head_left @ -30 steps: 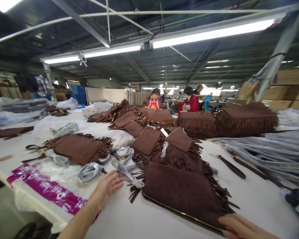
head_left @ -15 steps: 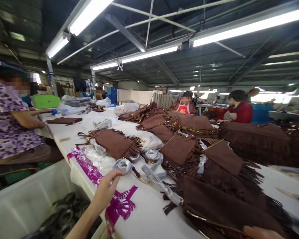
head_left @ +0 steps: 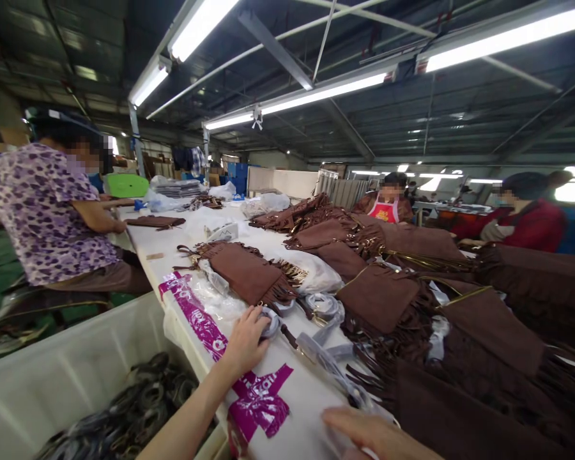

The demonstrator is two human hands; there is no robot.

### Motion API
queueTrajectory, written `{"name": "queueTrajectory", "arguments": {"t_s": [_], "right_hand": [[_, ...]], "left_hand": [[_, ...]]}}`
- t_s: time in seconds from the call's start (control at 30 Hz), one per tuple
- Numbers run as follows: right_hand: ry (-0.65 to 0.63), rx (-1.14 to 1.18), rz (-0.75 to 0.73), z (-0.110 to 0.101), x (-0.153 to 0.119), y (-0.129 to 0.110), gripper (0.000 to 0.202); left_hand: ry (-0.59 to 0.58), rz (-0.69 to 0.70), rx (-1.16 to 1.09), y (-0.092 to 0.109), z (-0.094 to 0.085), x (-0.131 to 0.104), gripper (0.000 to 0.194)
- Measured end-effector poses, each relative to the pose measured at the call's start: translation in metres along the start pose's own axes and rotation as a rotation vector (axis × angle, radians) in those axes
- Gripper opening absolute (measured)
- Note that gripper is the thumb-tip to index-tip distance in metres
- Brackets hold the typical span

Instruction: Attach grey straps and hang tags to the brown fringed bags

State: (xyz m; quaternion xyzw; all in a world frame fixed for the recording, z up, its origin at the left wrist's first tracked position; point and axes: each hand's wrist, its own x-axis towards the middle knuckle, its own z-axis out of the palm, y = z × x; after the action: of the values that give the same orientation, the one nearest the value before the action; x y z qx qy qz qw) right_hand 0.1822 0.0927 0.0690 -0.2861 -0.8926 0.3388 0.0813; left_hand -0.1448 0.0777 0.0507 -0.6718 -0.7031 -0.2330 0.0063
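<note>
Nearest, the right hand [head_left: 376,434] is blurred, fingers reaching out by the left corner of a large fringed bag [head_left: 464,409]; whether it holds anything I cannot tell; beyond it a wrapped strap [head_left: 326,364] lies along the white table [head_left: 311,390]; the left hand [head_left: 246,338] rests against a coiled strap [head_left: 271,322], fingers bent over its near side, though I cannot tell whether they grip; the step in hand seems to be reaching for that coil, and the next move calls for a secure hold on it; farther off lies a smaller fringed bag [head_left: 244,271]; compared with half a second ago, the left hand lies farther over the coil, and the right hand has left the large bag's zipped edge.
</note>
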Motion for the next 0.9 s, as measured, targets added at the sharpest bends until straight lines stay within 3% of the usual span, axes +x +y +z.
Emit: {"name": "queueTrajectory", "arguments": {"t_s": [0.1, 0.2, 0.33, 0.47, 0.53, 0.67, 0.77, 0.9], "right_hand": [[0.182, -0.094, 0.115, 0.005, 0.048, 0.015, 0.046], [0.374, -0.159, 0.142, -0.006, 0.073, 0.041, 0.040], [0.385, -0.167, 0.109, -0.013, 0.078, 0.040, 0.035], [0.356, -0.235, 0.059, 0.001, 0.073, 0.018, 0.036], [0.355, -0.279, 0.049, 0.008, 0.073, 0.010, 0.037], [0.358, -0.297, -0.033, 0.011, 0.085, -0.012, 0.038], [0.318, -0.304, -0.087, 0.005, 0.112, -0.043, 0.032], [0.249, -0.351, -0.060, 0.008, 0.168, -0.081, 0.028]], "left_hand": [[0.042, 0.017, 0.010, 0.001, -0.003, -0.011, 0.030], [0.021, 0.021, -0.038, 0.007, -0.011, -0.030, 0.024], [-0.044, 0.029, -0.119, 0.026, -0.014, -0.057, 0.031], [-0.082, 0.149, -0.226, 0.031, -0.008, -0.070, 0.050], [0.001, 0.142, -0.264, 0.014, -0.008, -0.063, 0.046], [0.243, -0.051, -0.074, -0.046, -0.014, -0.024, 0.039], [0.167, -0.080, 0.027, -0.084, -0.014, 0.005, 0.043], [0.051, -0.056, 0.030, -0.099, -0.004, 0.015, 0.049]]}}
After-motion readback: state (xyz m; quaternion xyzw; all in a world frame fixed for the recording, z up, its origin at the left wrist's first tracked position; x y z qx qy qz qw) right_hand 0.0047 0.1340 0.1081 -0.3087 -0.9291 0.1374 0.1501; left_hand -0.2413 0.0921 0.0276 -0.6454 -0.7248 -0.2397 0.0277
